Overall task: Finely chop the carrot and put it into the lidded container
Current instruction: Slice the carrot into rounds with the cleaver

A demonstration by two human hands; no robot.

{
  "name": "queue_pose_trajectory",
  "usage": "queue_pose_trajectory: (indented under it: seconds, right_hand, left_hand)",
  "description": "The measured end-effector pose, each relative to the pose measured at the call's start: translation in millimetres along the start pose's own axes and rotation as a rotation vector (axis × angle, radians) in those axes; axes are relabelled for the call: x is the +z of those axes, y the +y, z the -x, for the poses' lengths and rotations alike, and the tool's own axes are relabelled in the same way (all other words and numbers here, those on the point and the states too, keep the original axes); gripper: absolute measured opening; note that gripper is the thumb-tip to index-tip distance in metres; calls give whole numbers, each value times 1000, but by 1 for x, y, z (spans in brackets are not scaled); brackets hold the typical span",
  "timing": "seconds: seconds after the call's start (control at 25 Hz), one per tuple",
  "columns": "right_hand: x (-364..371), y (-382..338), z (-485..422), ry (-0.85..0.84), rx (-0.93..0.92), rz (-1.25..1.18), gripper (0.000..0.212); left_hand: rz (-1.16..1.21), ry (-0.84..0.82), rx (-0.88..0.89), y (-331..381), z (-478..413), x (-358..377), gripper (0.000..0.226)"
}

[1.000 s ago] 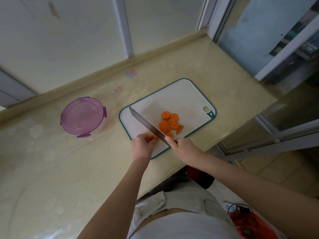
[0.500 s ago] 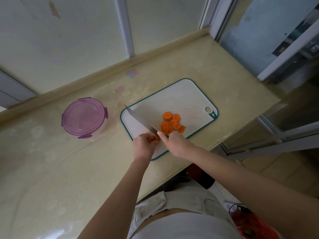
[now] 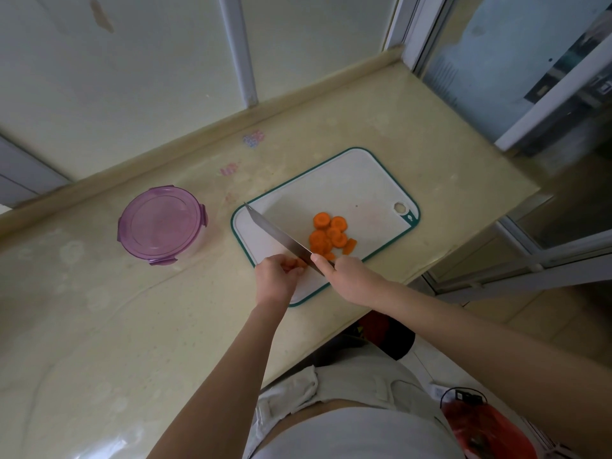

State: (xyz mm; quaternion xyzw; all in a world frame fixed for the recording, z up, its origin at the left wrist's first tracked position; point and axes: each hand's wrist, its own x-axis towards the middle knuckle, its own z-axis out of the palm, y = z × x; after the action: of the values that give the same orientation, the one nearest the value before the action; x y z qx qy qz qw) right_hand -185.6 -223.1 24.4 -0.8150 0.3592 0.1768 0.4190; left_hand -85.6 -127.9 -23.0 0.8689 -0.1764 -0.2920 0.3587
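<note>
Both hands work at the near edge of the white cutting board (image 3: 331, 183). The left hand (image 3: 276, 276) curls its fingers round the last carrot stub (image 3: 299, 262). The right hand (image 3: 347, 276) grips the kitchen knife (image 3: 278, 235), its blade slanting across the board just beside the stub. Round carrot slices (image 3: 331, 233) lie heaped right of the blade. They are coins, not yet a fine chop, so tuck the left fingertips back, slice thin, then cross-cut the heap. The purple lidded container (image 3: 160, 223) stands closed on the bench (image 3: 132, 326), left of the board
</note>
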Motion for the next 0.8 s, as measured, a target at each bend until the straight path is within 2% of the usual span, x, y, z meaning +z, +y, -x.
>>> queue_pose_trajectory:
  seconds: [0.32, 0.56, 0.8]
  right_hand:
    - [8, 10, 3, 32, 14, 46, 59]
    - [25, 22, -13, 45, -21, 24, 58]
    - [9, 23, -17, 37, -40, -49, 57]
  left_hand:
    - [-17, 9, 11, -1, -1, 0, 11]
    - [-14, 17, 3, -1, 0, -1, 8]
    - [-2, 13, 39, -4, 3, 0, 8]
